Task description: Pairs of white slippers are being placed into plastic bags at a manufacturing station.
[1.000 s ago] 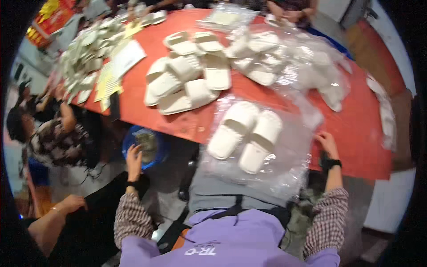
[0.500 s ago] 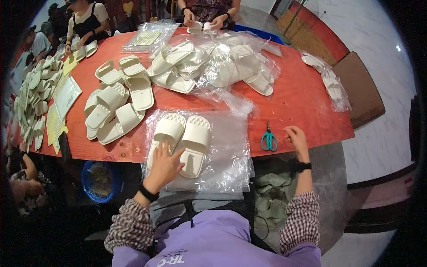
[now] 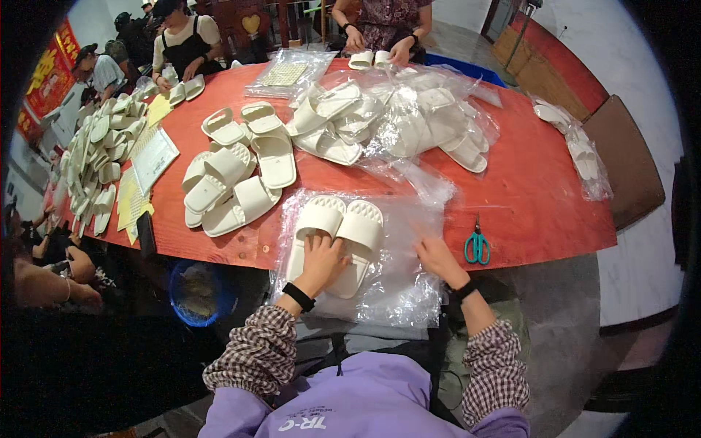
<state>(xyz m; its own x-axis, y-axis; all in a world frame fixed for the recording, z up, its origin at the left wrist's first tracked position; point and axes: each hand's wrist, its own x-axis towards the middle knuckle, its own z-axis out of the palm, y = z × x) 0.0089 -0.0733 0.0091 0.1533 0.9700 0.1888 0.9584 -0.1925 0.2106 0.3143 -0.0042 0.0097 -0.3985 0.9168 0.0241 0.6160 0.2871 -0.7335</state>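
A pair of cream slippers (image 3: pixel 365 223) lies side by side on a stack of clear plastic bags (image 3: pixel 401 292) at the table's front edge. My left hand (image 3: pixel 325 259) is closed on the pair, its fingers tucked into the foot openings below the straps; the fingertips are hidden. Over the right part of the bags is my right hand (image 3: pixel 438 259), fingers outstretched and slightly blurred, with nothing visible in them. Teal-handled scissors (image 3: pixel 477 248) lie on the red table just right of that hand.
Loose slippers (image 3: pixel 237 168) sit at left, with a larger pile (image 3: pixel 102 153) beyond. Bagged slippers (image 3: pixel 409 120) cover the back middle; another bagged pair (image 3: pixel 584 157) lies far right. A blue bucket (image 3: pixel 201 296) stands below the front edge. Co-workers handle slippers across the table.
My right hand has moved left, from beyond the scissors to over the bags. My left hand's fingers have gone from resting on the slippers into their openings. The view has shifted.
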